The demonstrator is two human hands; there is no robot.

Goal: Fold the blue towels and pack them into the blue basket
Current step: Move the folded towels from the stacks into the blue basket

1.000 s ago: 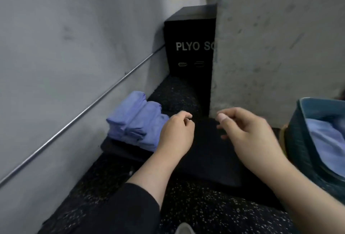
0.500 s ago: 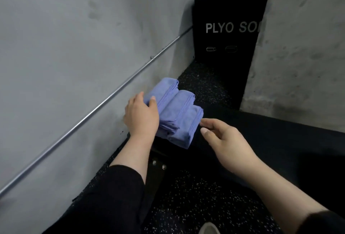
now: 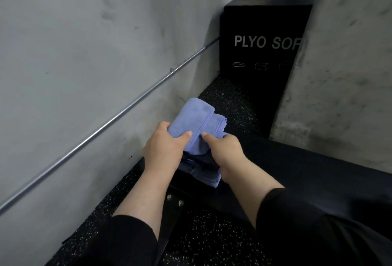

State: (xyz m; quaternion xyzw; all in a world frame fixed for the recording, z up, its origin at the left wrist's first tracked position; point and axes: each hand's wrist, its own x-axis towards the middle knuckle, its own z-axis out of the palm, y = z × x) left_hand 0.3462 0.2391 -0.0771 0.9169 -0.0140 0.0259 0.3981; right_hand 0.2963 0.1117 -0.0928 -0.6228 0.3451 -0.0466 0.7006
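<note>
From the head camera I see both hands on the stack of folded blue towels point(image 3: 198, 125), which sits near the middle of the view on the left end of a black bench point(image 3: 297, 172). My left hand point(image 3: 165, 149) grips the stack from its 9 o'clock side, fingers wrapped under the far edge and the thumb pressed on top. My right hand point(image 3: 224, 151) holds it from the 3 o'clock side, thumb on top near the stitched hem, fingers curled around the cloth below. The upper towels look raised between the two hands, while a lower fold point(image 3: 209, 177) hangs in shadow at 6 o'clock of them; whether it touches the bench I cannot tell. Black sleeves cover both forearms. At 1 o'clock from the towels stands a black box point(image 3: 261, 38) printed in white with "PLYO SOF", the rest of the word cut off by a concrete pillar point(image 3: 343, 79); beneath the lettering are small outline drawings of blocks. A metal rail point(image 3: 110, 121) runs along the grey wall point(image 3: 84, 43) at 9 o'clock. The floor point(image 3: 212, 240) is black, speckled white.
</note>
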